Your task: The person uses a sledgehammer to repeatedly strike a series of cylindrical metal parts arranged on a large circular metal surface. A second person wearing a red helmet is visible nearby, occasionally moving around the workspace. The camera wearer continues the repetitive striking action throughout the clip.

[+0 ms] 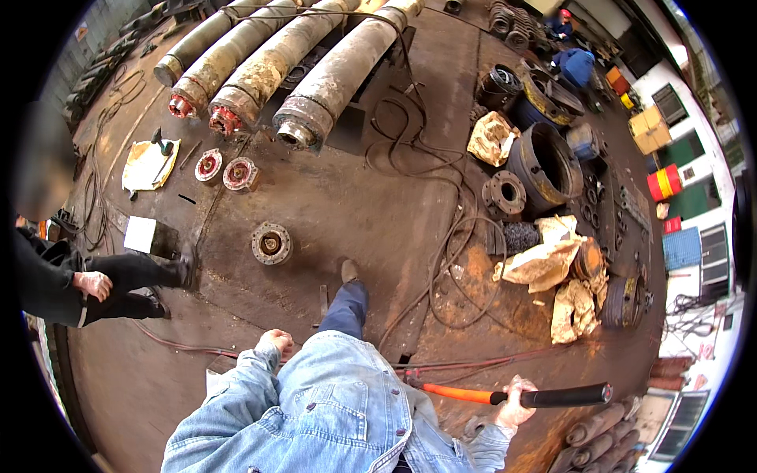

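Observation:
My right hand (514, 403) is wrapped round a long orange-and-black tool handle (464, 392), gripping it at the start of its black end. The handle lies nearly level to the right of my body, and the tool's head is hard to make out beside my jacket. Close to my front, my left hand (275, 342) hangs with its fingers curled in, and nothing shows in it. Ahead on the floor sits a round bolted flange (271, 243) with a brassy centre. Two smaller red-faced flanges (240, 173) lie beyond it.
Several long thick cylinders (347, 71) rest at the far left. A person (95, 276) stands at the left by a white sheet (140, 234). Cables (432, 268) loop across the floor. A large ring (544, 167) and crumpled brown paper (544, 264) lie right. Two people (574, 67) work far off.

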The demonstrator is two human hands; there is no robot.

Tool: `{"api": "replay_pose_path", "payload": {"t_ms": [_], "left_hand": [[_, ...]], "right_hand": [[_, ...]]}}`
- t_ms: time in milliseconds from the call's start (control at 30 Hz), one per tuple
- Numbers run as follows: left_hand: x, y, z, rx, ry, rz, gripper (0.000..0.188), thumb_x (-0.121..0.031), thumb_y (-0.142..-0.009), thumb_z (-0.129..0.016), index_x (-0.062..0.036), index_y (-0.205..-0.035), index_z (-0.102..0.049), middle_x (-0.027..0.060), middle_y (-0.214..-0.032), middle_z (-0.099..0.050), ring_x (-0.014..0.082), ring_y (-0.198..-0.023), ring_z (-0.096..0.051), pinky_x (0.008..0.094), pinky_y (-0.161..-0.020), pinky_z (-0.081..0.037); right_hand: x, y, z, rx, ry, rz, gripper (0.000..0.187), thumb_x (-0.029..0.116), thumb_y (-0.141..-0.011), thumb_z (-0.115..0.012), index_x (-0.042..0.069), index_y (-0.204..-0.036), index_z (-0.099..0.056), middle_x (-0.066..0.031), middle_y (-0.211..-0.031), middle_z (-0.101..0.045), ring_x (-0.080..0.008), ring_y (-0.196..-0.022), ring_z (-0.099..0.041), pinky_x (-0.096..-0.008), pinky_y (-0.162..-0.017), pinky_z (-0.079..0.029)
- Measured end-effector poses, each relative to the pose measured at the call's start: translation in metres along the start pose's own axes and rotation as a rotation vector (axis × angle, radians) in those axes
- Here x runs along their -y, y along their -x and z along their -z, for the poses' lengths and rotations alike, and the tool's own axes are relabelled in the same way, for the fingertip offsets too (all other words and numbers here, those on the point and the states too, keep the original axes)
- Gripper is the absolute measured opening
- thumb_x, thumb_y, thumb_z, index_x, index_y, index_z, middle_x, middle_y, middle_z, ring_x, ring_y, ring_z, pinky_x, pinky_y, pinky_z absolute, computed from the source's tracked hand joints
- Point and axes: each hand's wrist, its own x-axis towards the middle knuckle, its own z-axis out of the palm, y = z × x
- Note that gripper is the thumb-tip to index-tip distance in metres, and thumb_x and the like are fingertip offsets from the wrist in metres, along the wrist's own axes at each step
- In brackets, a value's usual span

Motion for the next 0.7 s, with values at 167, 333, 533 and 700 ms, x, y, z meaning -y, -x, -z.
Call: {"api": "replay_pose_path", "payload": {"t_ms": [167, 333, 533, 700], "left_hand": [[-0.101, -0.007, -0.028, -0.023, -0.071, -0.014, 0.011, -0.010, -0.078, -0.059, -0.0028, -0.086, -0.063, 0.0079, -0.071, -0.063, 0.0180, -0.061, -0.060, 0.0319, -0.056, -0.051], [-0.193, -0.029, -0.021, -0.090, -0.128, -0.140, 0.014, -0.013, -0.077, -0.060, -0.0044, -0.086, -0.065, 0.0054, -0.070, -0.063, 0.0149, -0.062, -0.061, 0.0314, -0.057, -0.051], [-0.267, -0.011, -0.043, -0.127, 0.185, -0.171, 0.018, -0.014, -0.082, -0.060, -0.0020, -0.096, -0.062, 0.0060, -0.079, -0.064, 0.0161, -0.067, -0.061, 0.0302, -0.060, -0.050], [-0.262, 0.021, -0.072, -0.220, 0.312, -0.124, 0.020, -0.011, -0.083, -0.061, 0.0002, -0.100, -0.060, 0.0088, -0.083, -0.063, 0.0162, -0.068, -0.061, 0.0301, -0.060, -0.051]], "right_hand": [[-0.014, -0.075, -0.102, 0.107, 0.036, -0.083, 0.022, -0.011, -0.077, -0.062, 0.008, -0.084, -0.053, -0.0065, -0.083, -0.054, -0.0159, -0.062, -0.053, -0.0301, -0.060, -0.050], [-0.028, -0.143, -0.202, 0.266, -0.146, -0.082, 0.022, -0.011, -0.078, -0.062, 0.007, -0.086, -0.053, -0.0060, -0.086, -0.054, -0.0150, -0.067, -0.054, -0.0287, -0.062, -0.048], [-0.034, -0.187, -0.320, 0.581, -0.076, 0.114, 0.022, -0.008, -0.079, -0.063, 0.005, -0.093, -0.052, -0.0071, -0.094, -0.053, -0.0169, -0.081, -0.053, -0.0325, -0.076, -0.049], [-0.031, -0.232, -0.426, 0.950, -0.047, 0.307, 0.016, -0.003, -0.079, -0.066, 0.003, -0.088, -0.054, -0.0061, -0.080, -0.057, -0.0158, -0.069, -0.055, -0.0295, -0.068, -0.048]]}}
